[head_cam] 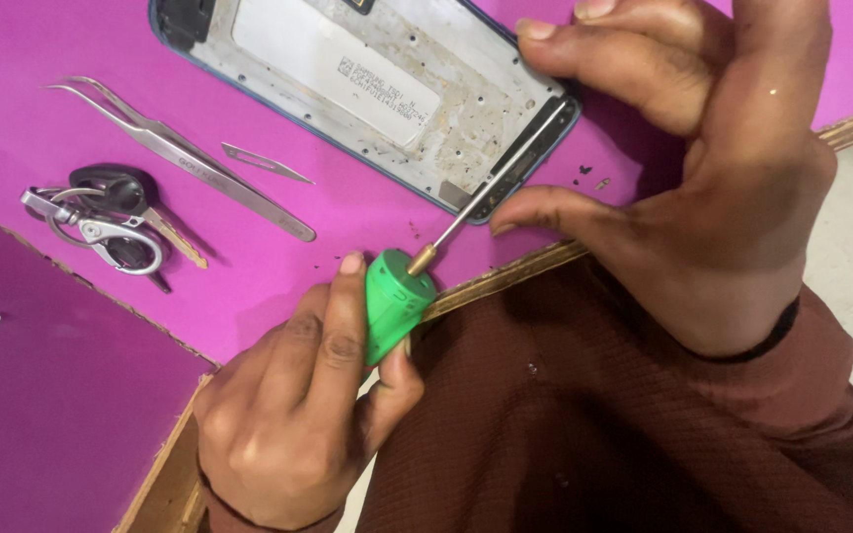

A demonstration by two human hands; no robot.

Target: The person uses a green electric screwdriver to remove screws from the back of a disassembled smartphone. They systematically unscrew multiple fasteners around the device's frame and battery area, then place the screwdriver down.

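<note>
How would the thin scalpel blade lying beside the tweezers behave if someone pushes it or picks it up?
The scalpel blade lies flat and looks very thin, so it would probably slide on the smooth pink mat, not roll. It is likely light, and hard to lift from flat. The pointed tip suggests handling with the tweezers.
</note>
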